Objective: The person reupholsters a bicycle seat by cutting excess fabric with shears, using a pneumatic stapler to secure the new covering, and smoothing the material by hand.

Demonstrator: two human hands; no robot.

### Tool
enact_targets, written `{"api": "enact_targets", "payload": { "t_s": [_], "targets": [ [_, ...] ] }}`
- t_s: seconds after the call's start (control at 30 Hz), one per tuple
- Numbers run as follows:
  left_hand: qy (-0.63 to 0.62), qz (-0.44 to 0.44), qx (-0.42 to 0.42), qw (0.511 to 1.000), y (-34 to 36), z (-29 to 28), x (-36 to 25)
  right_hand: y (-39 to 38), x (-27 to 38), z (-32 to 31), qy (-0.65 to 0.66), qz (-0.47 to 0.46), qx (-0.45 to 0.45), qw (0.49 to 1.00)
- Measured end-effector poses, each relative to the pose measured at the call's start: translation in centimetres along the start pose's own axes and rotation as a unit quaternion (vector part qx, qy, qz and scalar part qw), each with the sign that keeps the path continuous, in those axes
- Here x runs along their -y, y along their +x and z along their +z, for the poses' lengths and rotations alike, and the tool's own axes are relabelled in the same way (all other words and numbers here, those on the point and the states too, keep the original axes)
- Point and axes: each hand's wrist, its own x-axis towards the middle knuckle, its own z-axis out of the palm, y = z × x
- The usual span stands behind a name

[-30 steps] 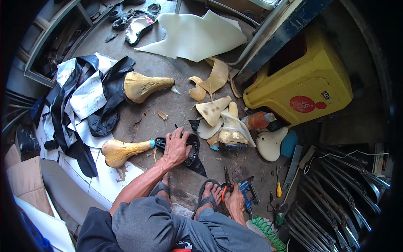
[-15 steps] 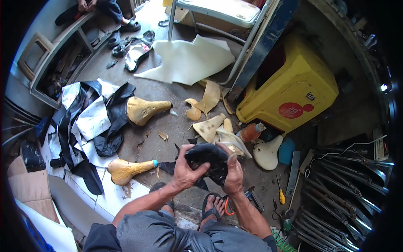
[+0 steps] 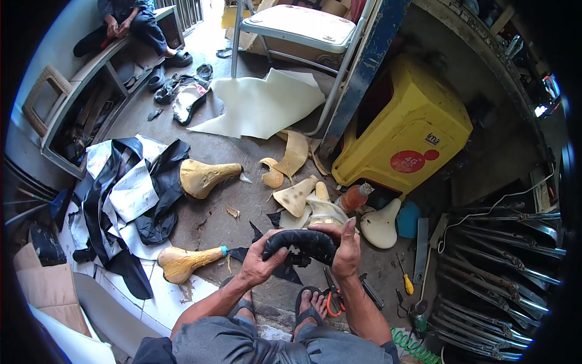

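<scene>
This looks like a saddle workshop: uncovered saddles [image 3: 207, 178], a white foam sheet [image 3: 257, 104], black sheeting [image 3: 159, 225], scissors [image 3: 332, 291] and a screwdriver [image 3: 408, 284] litter the floor [image 3: 212, 209].

Daylight poured through a bright opening [image 3: 209, 30] at the far end of a cramped workspace, washing out the ground there while the right side stayed in shadow. A worn, stained concrete floor [image 3: 224, 151] ran through the middle, meeting white tiles [image 3: 160, 297] at the lower left. A pale wall [image 3: 60, 45] rose at left behind a low grey-framed shelf unit [image 3: 115, 77], with a tan woven frame [image 3: 60, 82] at its near end and a barred grille [image 3: 193, 12] beyond. A metal folding chair [image 3: 300, 24] with a white seat stood near a chipped blue post [image 3: 370, 54], beside a yellow plastic stool [image 3: 424, 103].
</scene>
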Motion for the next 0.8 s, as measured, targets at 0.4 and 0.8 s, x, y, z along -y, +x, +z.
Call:
{"api": "enact_targets", "payload": {
  "t_s": [0.4,0.8],
  "targets": [
    [0.151,0.259,0.069,0.952,2.6,-0.4,-1.7,-1.0,-1.3,0.0,0.035,-0.068,0.01,0.997],
    [0.084,0.196,-0.032,0.977,0.3,1.0,0.2,-0.3,0.6,-0.5,-0.309,-0.316,0.064,0.895]
  ]
}}
